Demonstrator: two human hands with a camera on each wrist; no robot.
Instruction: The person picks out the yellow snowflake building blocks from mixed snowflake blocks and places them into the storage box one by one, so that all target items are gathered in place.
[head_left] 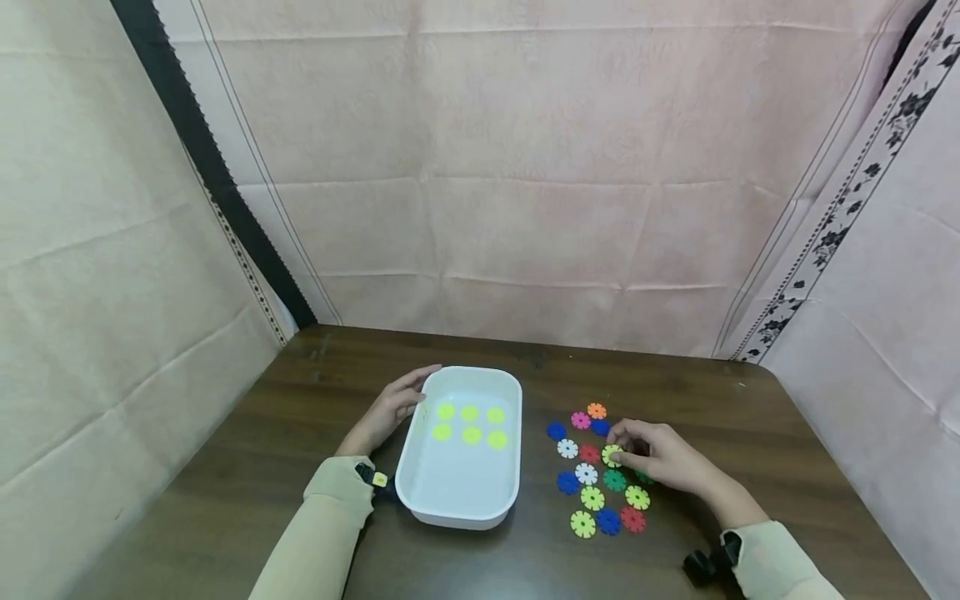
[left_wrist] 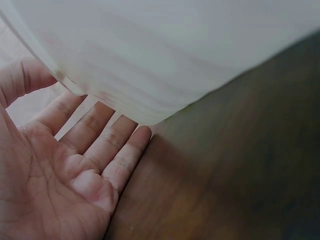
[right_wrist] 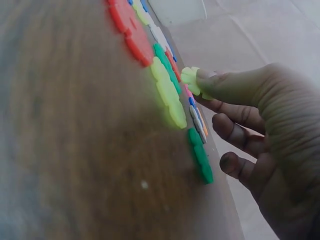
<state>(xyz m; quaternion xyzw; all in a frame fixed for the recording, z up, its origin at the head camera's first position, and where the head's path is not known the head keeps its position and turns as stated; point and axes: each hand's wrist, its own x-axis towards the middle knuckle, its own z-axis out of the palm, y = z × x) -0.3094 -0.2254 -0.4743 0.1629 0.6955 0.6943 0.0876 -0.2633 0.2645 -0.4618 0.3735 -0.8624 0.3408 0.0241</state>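
Note:
A white rectangular tray (head_left: 457, 487) with six yellow-green discs (head_left: 472, 435) in two rows stands on the table. My left hand (head_left: 392, 410) holds its left rim near the far corner; in the left wrist view the fingers (left_wrist: 102, 132) reach to the outer wall and the thumb meets the rim, its tip hidden. My right hand (head_left: 663, 454) pinches a yellow-green notched plastic disc (right_wrist: 191, 80) between thumb and index finger, raised off the table in the right wrist view. The other fingers hang loosely bent. Several notched discs lie beneath and left of this hand, including green (head_left: 614, 480) and red (head_left: 589, 453) ones.
Blue (head_left: 567, 482), white (head_left: 587, 474), pink (head_left: 581, 420) and orange (head_left: 596, 411) discs lie loosely grouped right of the tray on the dark wooden table (head_left: 375, 550). Pale cloth (head_left: 525, 167) hangs behind the table and at both sides.

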